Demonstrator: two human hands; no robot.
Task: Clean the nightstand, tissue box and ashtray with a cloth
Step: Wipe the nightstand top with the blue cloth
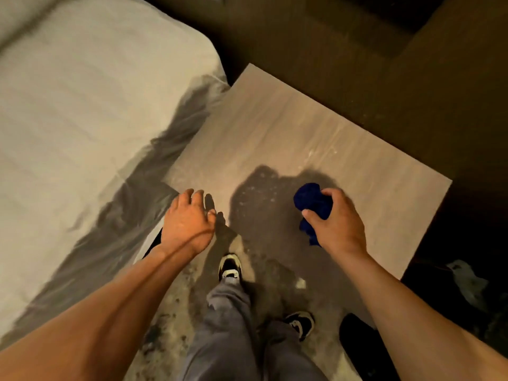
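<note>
Left hand (188,224) palm-down, fingers loosely apart — right hand (336,224) fingers clamped on cloth (312,202).

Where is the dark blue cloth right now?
The bunched dark blue cloth sits in the right hand, over the near right part of the pale wooden nightstand top.

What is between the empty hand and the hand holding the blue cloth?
Only bare nightstand top, darkened by shadow, lies between the left hand and the right hand gripping the cloth, seen from the head camera.
</note>
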